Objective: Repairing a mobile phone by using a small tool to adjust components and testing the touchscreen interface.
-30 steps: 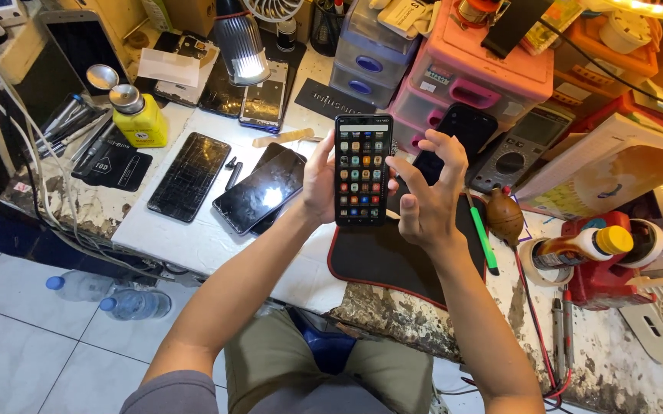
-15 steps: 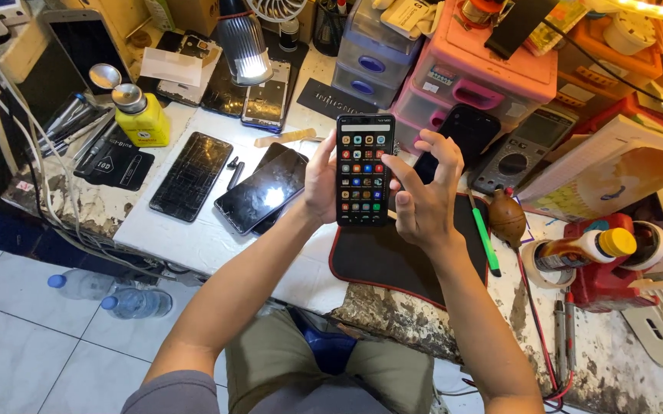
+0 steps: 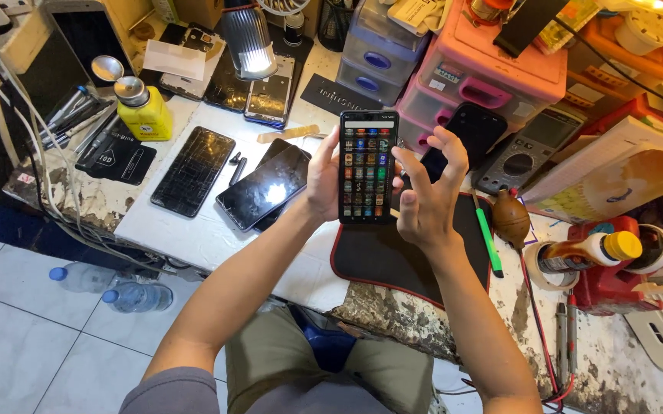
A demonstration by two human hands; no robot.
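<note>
My left hand (image 3: 322, 178) grips a black smartphone (image 3: 368, 167) upright above the workbench, its lit screen showing rows of app icons. My right hand (image 3: 428, 192) hovers at the phone's right edge with fingers spread, the thumb close to the screen. Beneath both hands lies a dark work mat with a red border (image 3: 393, 253). Two cracked phone screens (image 3: 264, 185) and a separate dark glass panel (image 3: 193, 170) lie to the left on the white tabletop.
A yellow solvent bottle (image 3: 144, 113), tweezers and tools sit at the far left. A desk lamp (image 3: 247, 38), plastic drawer units (image 3: 492, 73), a multimeter (image 3: 524, 152), a green pen (image 3: 488, 239) and a brown dust blower (image 3: 511, 218) ring the mat. Water bottles (image 3: 136, 296) lie on the floor.
The screen's icon page looks different from before. My right hand's fingers have opened and lifted slightly beside the phone. The left hand has kept its hold.
</note>
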